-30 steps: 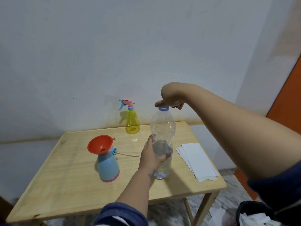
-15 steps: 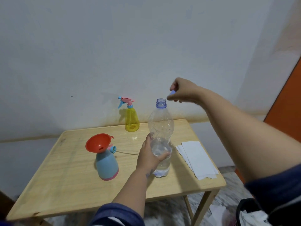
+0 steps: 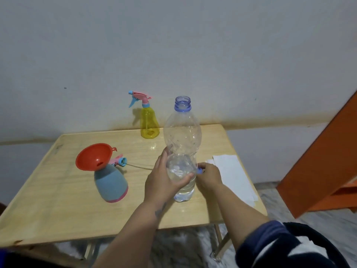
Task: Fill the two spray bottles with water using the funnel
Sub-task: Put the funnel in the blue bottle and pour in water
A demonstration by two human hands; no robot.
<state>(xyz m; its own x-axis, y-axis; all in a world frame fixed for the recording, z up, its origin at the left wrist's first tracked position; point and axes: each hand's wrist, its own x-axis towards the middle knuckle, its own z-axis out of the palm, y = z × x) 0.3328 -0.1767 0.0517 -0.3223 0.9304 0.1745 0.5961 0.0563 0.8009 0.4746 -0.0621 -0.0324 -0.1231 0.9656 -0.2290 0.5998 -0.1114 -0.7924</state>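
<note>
a person's left hand (image 3: 163, 179) wraps the waist of an uncapped clear bottle (image 3: 181, 144) standing upright on a wooden table (image 3: 63, 206), thumb across the front, fingers curled behind, forearm reaching up from 6 o'clock. the right hand (image 3: 209, 176), low at the bottle's 3 o'clock, pinches a small blue cap (image 3: 200, 170) between its fingertips, knuckles down near the tabletop. water fills only the bottle's lower part. at the bottle's 9 o'clock stands a blue sprayer (image 3: 112, 183) with an orange funnel (image 3: 93, 156) seated in its neck, its spray head (image 3: 119, 161) lying just behind. a yellow sprayer (image 3: 149, 124), head on, stands at 11 o'clock by the wall. white paper (image 3: 233, 176) lies at 3 o'clock.
</note>
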